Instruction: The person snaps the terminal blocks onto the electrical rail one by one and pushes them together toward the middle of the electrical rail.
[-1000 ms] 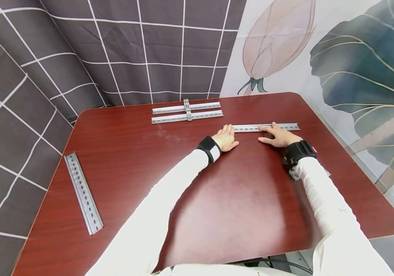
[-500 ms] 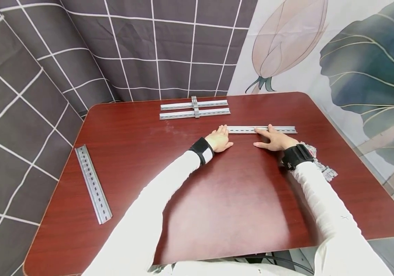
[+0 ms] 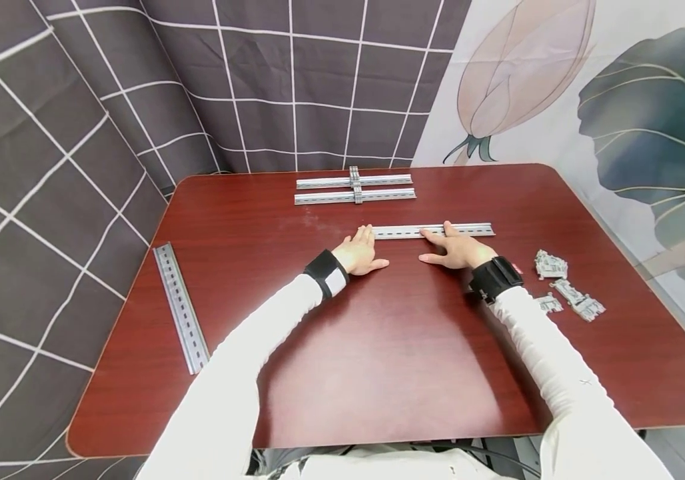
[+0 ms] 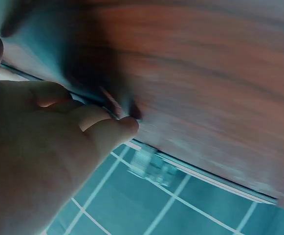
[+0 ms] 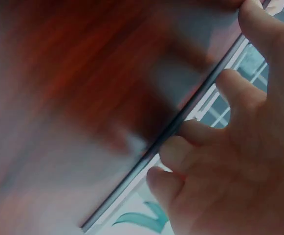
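Observation:
A slotted metal DIN rail (image 3: pixel 399 232) lies flat on the dark red table (image 3: pixel 378 373), running left to right. My left hand (image 3: pixel 359 253), fingers extended, touches its left end. Spread fingers of my right hand (image 3: pixel 459 249) rest on the rail right of its middle, thumb apart from it on the near side. In the right wrist view, the fingertips line up along the rail (image 5: pixel 117 197). Neither hand curls round it. The left wrist view shows the fingers of my left hand (image 4: pixel 58 142) stretched out; the contact there is blurred.
Behind lie two parallel rails (image 3: pixel 321 198), crossed by a narrow row of grey clip-on pieces (image 3: pixel 356 185). Another, wider-looking slotted rail (image 3: pixel 180 307) lies by the left edge. Several small grey pieces (image 3: pixel 551 265) sit beyond my right wrist. Patterned cloth (image 3: pixel 264 73) hangs behind the table.
Both hands and the rail between them have slid left across the table. The head view has shifted to the right, and the small grey pieces now show beside my right wrist.

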Demonstrator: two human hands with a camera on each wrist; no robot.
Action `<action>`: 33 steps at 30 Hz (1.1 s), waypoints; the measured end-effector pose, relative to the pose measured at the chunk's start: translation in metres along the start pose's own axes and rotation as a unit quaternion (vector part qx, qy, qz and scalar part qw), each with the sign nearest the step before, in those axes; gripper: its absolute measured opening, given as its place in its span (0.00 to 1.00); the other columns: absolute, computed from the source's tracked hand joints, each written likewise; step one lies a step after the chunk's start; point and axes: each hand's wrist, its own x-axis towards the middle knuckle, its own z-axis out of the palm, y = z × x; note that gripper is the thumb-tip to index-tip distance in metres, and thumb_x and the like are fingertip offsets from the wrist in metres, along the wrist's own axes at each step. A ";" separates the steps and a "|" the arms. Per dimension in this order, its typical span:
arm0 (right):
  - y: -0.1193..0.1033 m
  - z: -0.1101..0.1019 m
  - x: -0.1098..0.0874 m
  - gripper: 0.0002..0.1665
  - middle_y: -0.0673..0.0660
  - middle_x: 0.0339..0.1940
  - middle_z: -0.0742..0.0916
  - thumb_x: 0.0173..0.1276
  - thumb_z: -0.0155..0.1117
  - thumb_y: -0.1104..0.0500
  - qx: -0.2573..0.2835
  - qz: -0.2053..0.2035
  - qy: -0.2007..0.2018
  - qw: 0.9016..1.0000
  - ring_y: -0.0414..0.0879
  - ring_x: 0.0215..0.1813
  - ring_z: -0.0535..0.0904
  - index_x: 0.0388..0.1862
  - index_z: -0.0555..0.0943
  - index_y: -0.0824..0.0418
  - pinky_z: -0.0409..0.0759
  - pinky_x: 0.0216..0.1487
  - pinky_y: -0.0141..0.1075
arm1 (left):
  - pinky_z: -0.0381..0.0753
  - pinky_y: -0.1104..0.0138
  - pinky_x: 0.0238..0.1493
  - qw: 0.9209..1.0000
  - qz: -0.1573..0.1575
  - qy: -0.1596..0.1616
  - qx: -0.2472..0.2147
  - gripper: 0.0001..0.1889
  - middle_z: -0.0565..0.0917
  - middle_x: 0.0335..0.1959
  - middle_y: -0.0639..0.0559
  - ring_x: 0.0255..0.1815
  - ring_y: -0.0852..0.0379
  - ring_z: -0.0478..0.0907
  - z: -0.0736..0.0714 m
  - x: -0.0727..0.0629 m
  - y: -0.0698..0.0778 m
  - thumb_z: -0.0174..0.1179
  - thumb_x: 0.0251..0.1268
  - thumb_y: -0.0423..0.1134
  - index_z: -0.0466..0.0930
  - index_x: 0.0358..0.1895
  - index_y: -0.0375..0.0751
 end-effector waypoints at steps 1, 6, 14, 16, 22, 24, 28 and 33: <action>-0.003 0.001 0.001 0.48 0.77 0.76 0.47 0.67 0.51 0.31 -0.004 -0.003 0.001 1.000 0.75 0.74 0.51 0.79 0.50 0.48 0.57 0.70 0.64 | 0.52 0.53 0.77 1.000 -0.003 -0.001 0.002 0.44 0.40 0.80 0.39 0.81 0.46 0.38 0.001 -0.002 -0.003 0.39 0.73 0.62 0.42 0.76 0.30; -0.014 0.006 0.006 0.45 0.79 0.75 0.49 0.69 0.52 0.35 -0.027 -0.020 0.006 0.999 0.76 0.73 0.53 0.79 0.51 0.49 0.58 0.69 0.64 | 0.49 0.52 0.77 1.000 -0.010 -0.007 -0.009 0.44 0.39 0.80 0.39 0.81 0.47 0.37 0.006 -0.012 -0.014 0.39 0.73 0.63 0.40 0.76 0.31; -0.031 0.009 0.008 0.45 0.78 0.75 0.50 0.69 0.53 0.35 -0.027 -0.030 0.014 0.999 0.72 0.75 0.52 0.79 0.52 0.48 0.58 0.71 0.61 | 0.47 0.51 0.77 1.000 -0.016 -0.006 -0.001 0.44 0.39 0.80 0.39 0.81 0.47 0.37 0.010 -0.024 -0.028 0.39 0.73 0.63 0.41 0.76 0.31; -0.036 0.010 0.010 0.44 0.79 0.75 0.51 0.69 0.54 0.36 -0.030 -0.044 0.022 0.998 0.71 0.75 0.52 0.78 0.53 0.48 0.58 0.71 0.60 | 0.48 0.50 0.77 1.000 -0.020 -0.003 0.003 0.44 0.40 0.80 0.39 0.81 0.47 0.38 0.011 -0.027 -0.032 0.39 0.73 0.63 0.42 0.76 0.31; -0.050 0.013 0.015 0.42 0.79 0.74 0.53 0.71 0.53 0.38 -0.039 -0.072 0.036 0.996 0.70 0.75 0.53 0.78 0.55 0.51 0.58 0.72 0.58 | 0.48 0.50 0.77 1.000 -0.020 -0.003 -0.002 0.44 0.40 0.79 0.38 0.81 0.47 0.39 0.012 -0.040 -0.049 0.38 0.72 0.64 0.43 0.76 0.31; -0.055 0.013 0.015 0.43 0.78 0.75 0.53 0.71 0.53 0.38 -0.034 -0.079 0.035 0.996 0.69 0.76 0.52 0.78 0.54 0.53 0.57 0.73 0.57 | 0.48 0.49 0.77 1.000 -0.019 0.000 -0.007 0.44 0.40 0.79 0.38 0.81 0.46 0.39 0.013 -0.045 -0.054 0.38 0.72 0.64 0.44 0.76 0.31; -0.066 0.016 0.013 0.46 0.76 0.76 0.52 0.71 0.55 0.40 -0.016 -0.104 0.029 0.994 0.67 0.78 0.49 0.77 0.52 0.63 0.53 0.75 0.55 | 0.50 0.49 0.76 1.000 -0.021 0.014 -0.001 0.44 0.43 0.79 0.36 0.80 0.45 0.41 0.016 -0.059 -0.065 0.40 0.72 0.64 0.46 0.75 0.29; -0.074 0.023 0.007 0.47 0.74 0.76 0.54 0.71 0.56 0.44 0.000 -0.147 0.029 0.989 0.64 0.78 0.49 0.76 0.52 0.71 0.52 0.76 0.53 | 0.52 0.48 0.76 0.999 -0.020 0.026 0.003 0.45 0.47 0.78 0.34 0.80 0.44 0.44 0.026 -0.081 -0.074 0.42 0.71 0.64 0.47 0.75 0.28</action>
